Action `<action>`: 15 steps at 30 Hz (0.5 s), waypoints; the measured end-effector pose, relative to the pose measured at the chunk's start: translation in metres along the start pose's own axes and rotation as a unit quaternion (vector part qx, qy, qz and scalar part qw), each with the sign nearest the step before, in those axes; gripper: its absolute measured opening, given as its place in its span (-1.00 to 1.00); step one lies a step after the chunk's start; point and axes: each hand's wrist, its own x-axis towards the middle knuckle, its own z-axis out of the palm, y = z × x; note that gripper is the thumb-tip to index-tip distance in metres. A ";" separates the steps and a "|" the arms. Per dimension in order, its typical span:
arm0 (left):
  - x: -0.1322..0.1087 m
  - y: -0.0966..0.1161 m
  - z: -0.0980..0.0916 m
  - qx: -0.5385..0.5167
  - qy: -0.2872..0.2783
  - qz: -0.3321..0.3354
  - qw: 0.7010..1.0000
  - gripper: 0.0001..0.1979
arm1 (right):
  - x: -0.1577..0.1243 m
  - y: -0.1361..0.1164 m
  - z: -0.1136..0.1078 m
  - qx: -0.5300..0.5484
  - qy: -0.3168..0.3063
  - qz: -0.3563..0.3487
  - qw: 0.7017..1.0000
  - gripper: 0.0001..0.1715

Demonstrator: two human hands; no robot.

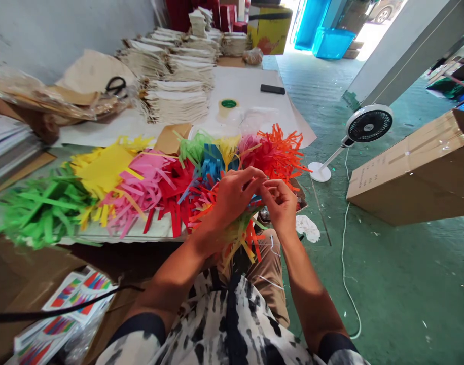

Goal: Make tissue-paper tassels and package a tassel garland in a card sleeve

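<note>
My left hand (232,195) and my right hand (281,203) meet in front of me, fingers pinched together on a bunch of fringed coloured paper strips (239,233) that hangs down over my lap. Orange, yellow and red fringes stick out below the hands. Just beyond them, a row of fringed paper piles lies on the low table: green (41,208), yellow (102,167), pink (144,185), red (176,192), blue (212,162) and orange (279,149).
Stacks of folded cream paper (176,99) fill the far table, with black scissors (115,85), a tape roll (228,104) and a dark phone (272,89). A white fan (363,129) and a cardboard box (418,167) stand on the green floor at right. Printed sheets (64,309) lie lower left.
</note>
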 end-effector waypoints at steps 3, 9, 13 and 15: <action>0.000 0.004 -0.002 0.030 -0.022 0.020 0.999 -0.80 | -0.003 -0.002 -0.003 -0.048 0.025 0.001 0.999 -0.75; -0.005 0.004 -0.015 0.136 -0.215 0.056 0.965 -0.71 | -0.018 0.010 -0.018 -0.084 0.093 0.004 0.992 -0.73; -0.005 0.005 -0.027 0.236 -0.245 0.091 0.936 -0.59 | -0.029 0.024 -0.026 -0.073 0.117 0.021 0.990 -0.71; 0.001 0.006 -0.032 0.288 -0.226 0.059 0.929 -0.50 | -0.032 0.027 -0.027 -0.082 0.125 0.020 0.989 -0.71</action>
